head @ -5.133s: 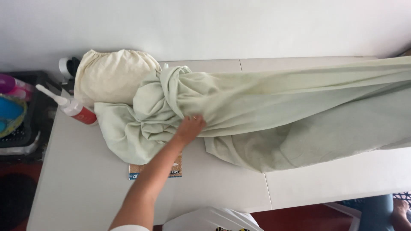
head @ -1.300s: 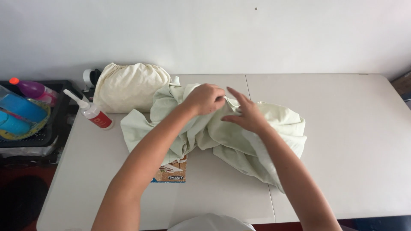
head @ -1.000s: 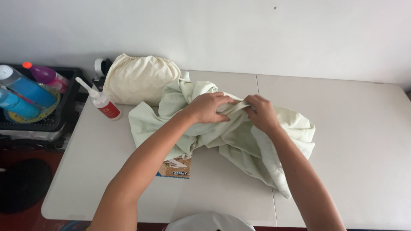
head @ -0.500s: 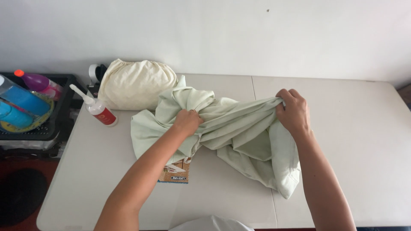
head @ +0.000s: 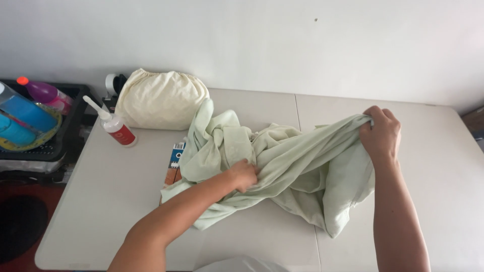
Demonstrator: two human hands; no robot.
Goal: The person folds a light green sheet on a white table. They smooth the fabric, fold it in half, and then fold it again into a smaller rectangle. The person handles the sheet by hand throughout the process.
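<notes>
The right hand [head: 381, 133] lifts one edge of the pale green sheet [head: 297, 171], fingers clenched on it; the left hand [head: 244, 174] grips its middle on the bench [head: 101, 201].

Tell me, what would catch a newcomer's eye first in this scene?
The pale green sheet bunched in the middle of the white table stands out first, with the right hand lifting one edge at the right and the left hand gripping a fold near the middle. Behind it, by the wall, sits a cream bundle of cloth, with a white squeeze bottle with a red label lying to its left.
</notes>
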